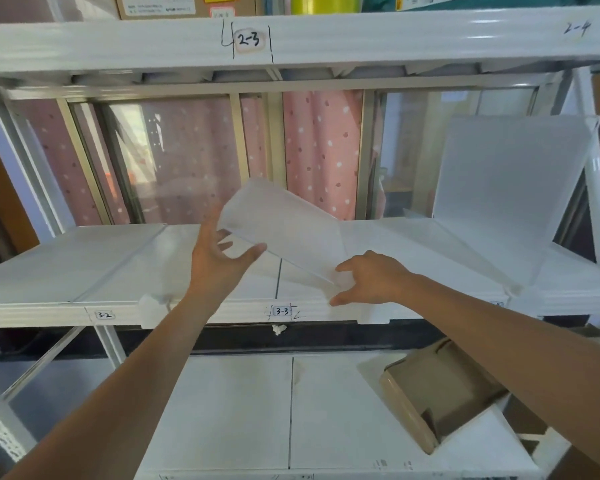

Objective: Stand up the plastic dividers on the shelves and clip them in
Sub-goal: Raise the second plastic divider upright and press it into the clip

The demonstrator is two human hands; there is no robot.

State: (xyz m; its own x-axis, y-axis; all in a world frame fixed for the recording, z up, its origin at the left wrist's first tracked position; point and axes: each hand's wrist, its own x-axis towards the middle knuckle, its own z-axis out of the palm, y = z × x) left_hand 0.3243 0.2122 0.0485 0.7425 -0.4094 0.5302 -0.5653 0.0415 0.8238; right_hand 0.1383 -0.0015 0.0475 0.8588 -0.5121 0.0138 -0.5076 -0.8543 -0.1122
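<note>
A translucent white plastic divider (284, 226) is tilted above the middle shelf (66, 261), its upper end raised to the left and its lower end near the shelf's front edge. My left hand (219, 258) grips its upper left edge between thumb and fingers. My right hand (371, 278) pinches its lower right corner near the front lip, beside the label "3-3" (282, 311). A second white divider (506, 174) stands upright at the right end of the same shelf.
White metal shelving fills the view, with the upper beam marked "2-3" (248, 39) and cartons above it. The lower shelf holds a brown cardboard box (433, 393) at the right. Behind the shelf are a window and pink dotted curtain (323, 150).
</note>
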